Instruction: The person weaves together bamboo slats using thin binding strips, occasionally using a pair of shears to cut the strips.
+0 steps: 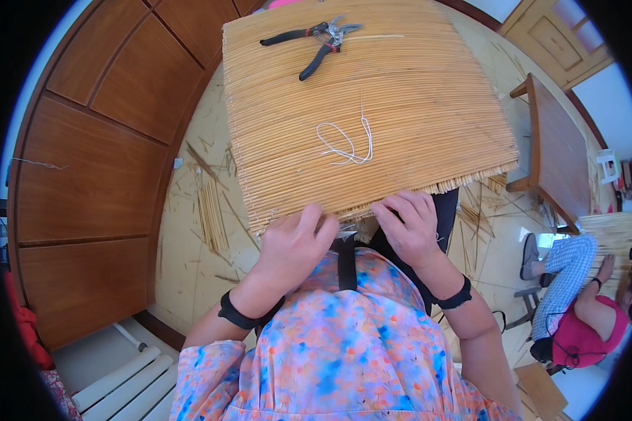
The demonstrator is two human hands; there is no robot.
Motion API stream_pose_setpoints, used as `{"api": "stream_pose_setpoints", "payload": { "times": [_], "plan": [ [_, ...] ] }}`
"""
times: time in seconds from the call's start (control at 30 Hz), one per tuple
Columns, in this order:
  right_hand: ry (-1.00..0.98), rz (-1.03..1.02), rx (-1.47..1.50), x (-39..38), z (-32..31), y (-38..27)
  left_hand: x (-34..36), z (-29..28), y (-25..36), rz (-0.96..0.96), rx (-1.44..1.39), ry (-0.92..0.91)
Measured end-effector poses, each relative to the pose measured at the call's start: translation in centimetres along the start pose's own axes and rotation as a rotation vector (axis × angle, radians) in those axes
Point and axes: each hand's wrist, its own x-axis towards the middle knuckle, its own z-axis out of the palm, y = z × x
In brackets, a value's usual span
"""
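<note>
A stiff mat of thin yellow reeds (400, 105) lies before me, its near edge at my lap. My left hand (295, 242) is closed at the near left part of that edge, fingers curled under and partly hidden. Farther right along the same edge, my right hand (411, 224) pinches the reeds between thumb and bent fingers. On the mat's middle rests a loop of white thread (347, 151) with a thin needle (362, 105). Pruning shears (323, 43) with black handles lie spread near the far edge.
Loose reeds (211, 210) litter the tiled floor on both sides. Brown wooden panelling (91, 175) stands at left, with a white slatted rack (126, 386) below it. A wooden table (558, 147) is at right. Another person (583, 316) sits at lower right beside a reed mat.
</note>
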Motion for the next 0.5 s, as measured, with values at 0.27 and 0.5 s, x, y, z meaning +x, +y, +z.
{"api": "stream_pose_setpoints", "payload": {
  "times": [0.27, 0.5],
  "plan": [
    [-0.014, 0.002, 0.025, 0.6, 0.4, 0.3, 0.1, 1.3, -0.1, -0.017, -0.066, 0.065],
    [0.038, 0.0, 0.074, 0.8, 0.7, 0.4, 0.0, 1.6, 0.1, -0.064, -0.099, 0.086]
  ]
}}
